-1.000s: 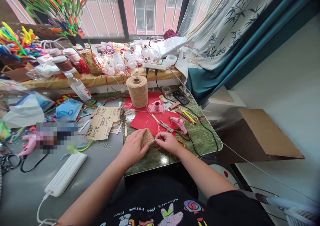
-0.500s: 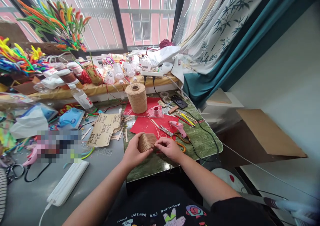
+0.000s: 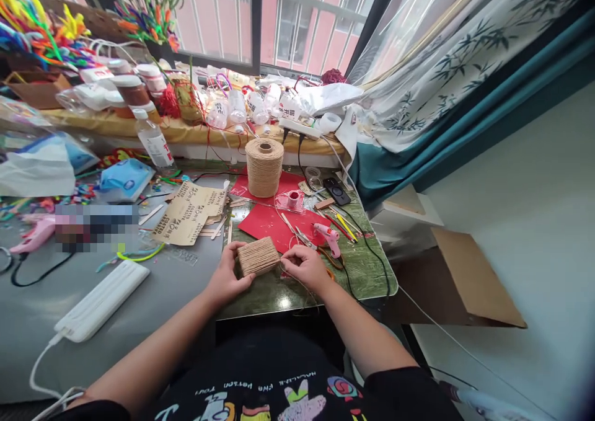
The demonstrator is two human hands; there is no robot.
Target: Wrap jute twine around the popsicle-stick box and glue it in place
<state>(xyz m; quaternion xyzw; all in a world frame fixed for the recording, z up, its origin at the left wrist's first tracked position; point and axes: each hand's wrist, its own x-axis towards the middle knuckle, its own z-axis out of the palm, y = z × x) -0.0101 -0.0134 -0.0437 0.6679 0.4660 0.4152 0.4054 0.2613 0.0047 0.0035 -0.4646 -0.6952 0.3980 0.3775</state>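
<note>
My left hand (image 3: 226, 276) grips the left side of a small block wrapped in jute twine (image 3: 258, 256), held just above the green table top (image 3: 372, 266). At the block's right end my right hand (image 3: 302, 266) is pinched on a strand of twine. A big spool of the same twine (image 3: 264, 167) stands upright farther back on red paper (image 3: 269, 222). Scissors (image 3: 302, 235) and a pink glue gun (image 3: 328, 237) lie just beyond my right hand.
Brown card tags (image 3: 188, 213) and wooden sticks lie left of the red paper. A white power strip (image 3: 100, 300) sits on the grey surface at left. A phone (image 3: 336, 191), bottles (image 3: 151, 142), pipe-cleaner flowers and clutter fill the back; cardboard (image 3: 469, 278) lies on the floor at right.
The twine-wrapped block has turned in my hands, so its broad wrapped face now shows. Both hands stay on it. The camera has swung a little to the left.
</note>
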